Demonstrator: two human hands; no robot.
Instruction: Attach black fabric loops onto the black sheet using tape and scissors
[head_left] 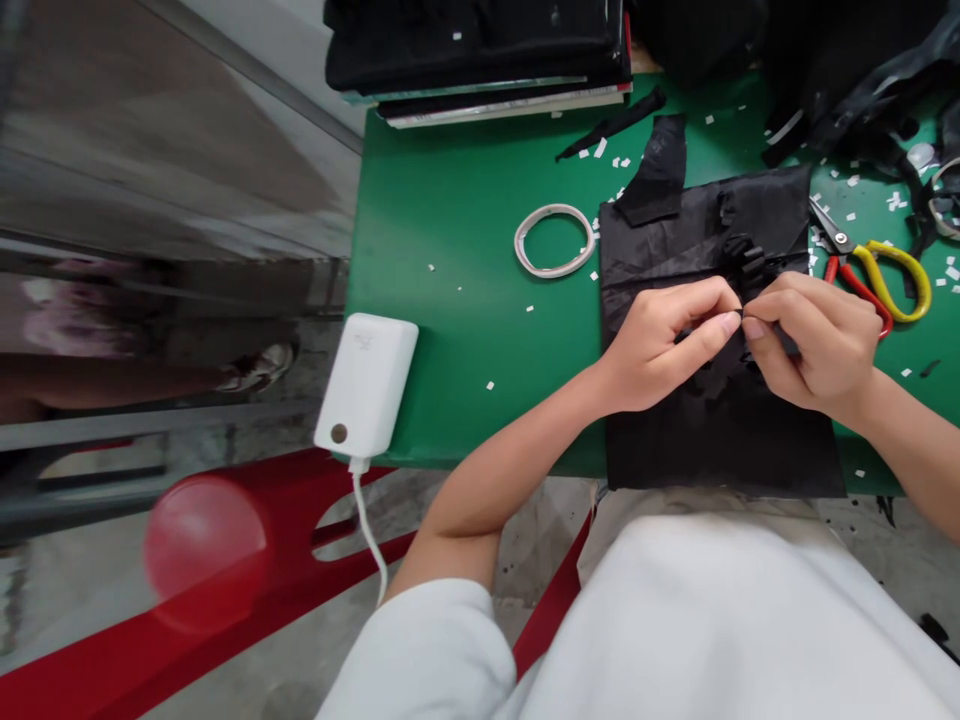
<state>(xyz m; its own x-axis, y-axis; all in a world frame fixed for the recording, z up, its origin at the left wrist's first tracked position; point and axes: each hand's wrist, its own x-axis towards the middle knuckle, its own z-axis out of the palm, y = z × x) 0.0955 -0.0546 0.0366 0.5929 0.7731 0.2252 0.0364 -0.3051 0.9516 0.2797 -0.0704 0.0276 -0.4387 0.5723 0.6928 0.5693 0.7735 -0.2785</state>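
My left hand [671, 345] and my right hand [817, 340] meet fingertip to fingertip above a black fabric panel [720, 450]. Both are closed in a pinch on a small dark piece between them, too small to make out. Just behind the fingers, a bunched black strip [742, 255] rises from the panel. The panel lies flat on the green table [465, 260] and reaches its front edge. A loose black fabric scrap [660, 170] overlaps the panel's far left corner. To the right of my right hand lie scissors [844, 243] with red and yellow handles.
A pale tape ring [555, 272] lies left of the panel. A white power bank [367, 385] with a cable sits at the table's left edge. Folded black fabric [472, 45] is stacked at the back. Small white bits are scattered about. A red chair [292, 500] stands at lower left.
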